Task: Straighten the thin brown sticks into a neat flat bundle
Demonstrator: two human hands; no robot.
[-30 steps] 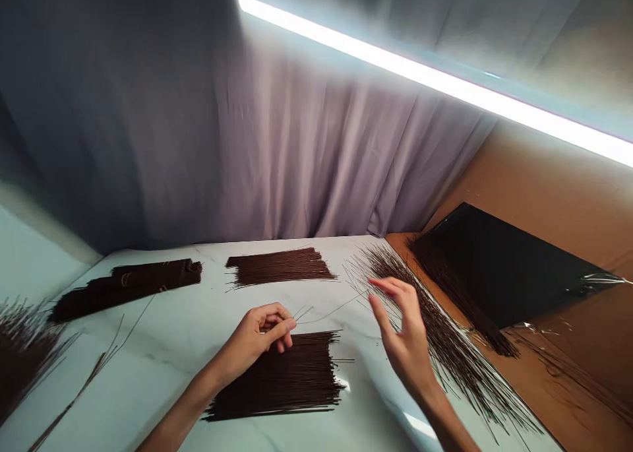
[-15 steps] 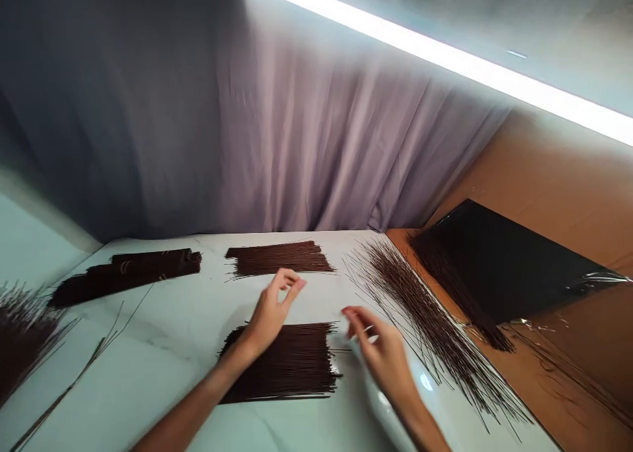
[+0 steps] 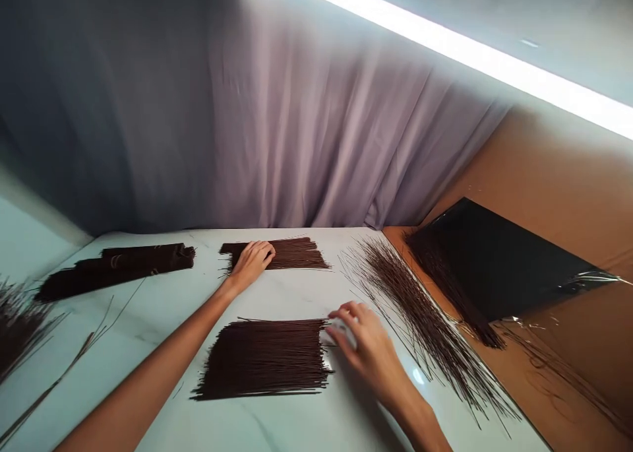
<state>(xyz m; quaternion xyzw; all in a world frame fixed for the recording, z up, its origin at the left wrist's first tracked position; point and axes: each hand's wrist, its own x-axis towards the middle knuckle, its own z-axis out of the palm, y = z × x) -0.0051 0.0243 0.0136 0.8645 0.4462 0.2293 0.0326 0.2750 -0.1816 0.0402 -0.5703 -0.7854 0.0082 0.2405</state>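
Observation:
Thin dark brown sticks, like incense sticks, lie in a far row [image 3: 297, 253] on the white table. My left hand [image 3: 253, 262] rests over this row, its fingers bent down together onto the sticks; the fingertips are partly hidden. Nearer me lies a wider flat stack of the same sticks [image 3: 267, 358], its right ends fairly even. At that right end is my right hand [image 3: 364, 340], fingers curled and slightly blurred. A small whitish shape [image 3: 343, 332] shows under its fingers; I cannot make out what it is.
Loose sticks [image 3: 420, 300] spread along the table's right side. Tied dark bundles [image 3: 138, 259] lie at the back left, and more sticks [image 3: 20, 333] at the left edge. A black sheet-like package [image 3: 514, 260] sits on the brown surface. A curtain [image 3: 306, 129] hangs behind.
My left hand has moved away from above the near stack, forward and left onto the far row. My right hand has shifted left to the near stack's right end, fingers more curled.

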